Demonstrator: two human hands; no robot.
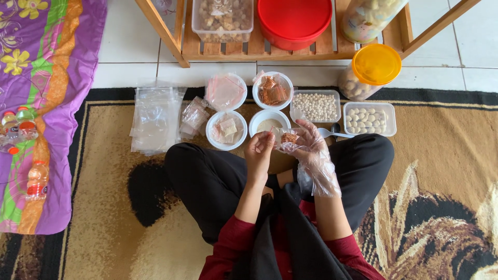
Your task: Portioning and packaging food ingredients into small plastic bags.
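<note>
I sit cross-legged on a patterned rug. My left hand, bare, pinches the top edge of a small clear bag with brown snack pieces in it. My right hand, in a loose clear plastic glove, holds the same bag from the right side. Just beyond my hands stands a white bowl of pale powder. A white plastic spoon lies to the right of it.
White bowls hold small filled bags, an empty bag and orange-brown packets. Two clear rectangular tubs of pale round pieces, an orange-lidded jar, a bag stack, a wooden shelf, small bottles.
</note>
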